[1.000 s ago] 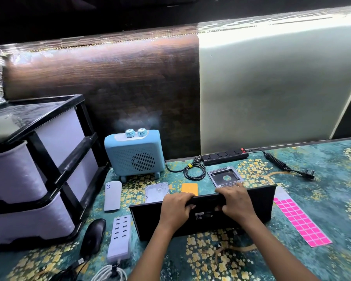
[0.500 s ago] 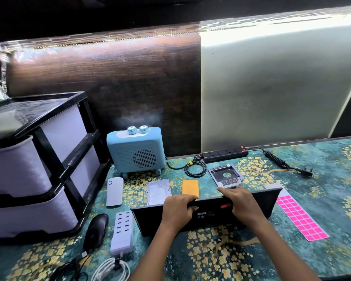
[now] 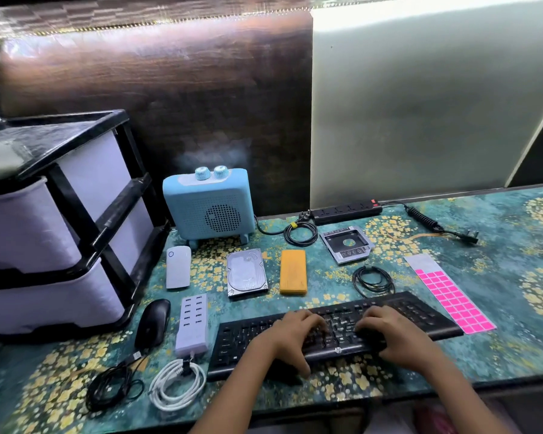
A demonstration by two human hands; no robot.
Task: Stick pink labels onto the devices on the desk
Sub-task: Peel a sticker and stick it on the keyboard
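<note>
A black keyboard (image 3: 420, 311) lies flat, keys up, near the desk's front edge. My left hand (image 3: 290, 336) grips its middle, thumb under the front edge. My right hand (image 3: 392, 335) holds it just to the right, fingers curled over the keys. A sheet of pink labels (image 3: 452, 300) lies right of the keyboard, its top rows peeled off. Behind the keyboard sit a white power bank (image 3: 178, 267), a bare hard drive (image 3: 246, 272), an orange power bank (image 3: 292, 271) and a silver drive caddy (image 3: 347, 244). A multi-port charger (image 3: 192, 324) and a mouse (image 3: 152, 322) lie to the left.
A blue speaker-like box (image 3: 209, 205) and a power strip (image 3: 347, 211) stand along the back wall. A drawer unit (image 3: 60, 220) fills the left side. Cable coils lie behind the keyboard (image 3: 373, 280) and at the front left (image 3: 176, 386).
The keyboard stood on its edge with its underside toward me; both hands have tipped it down flat with the keys up. The view has dropped lower.
</note>
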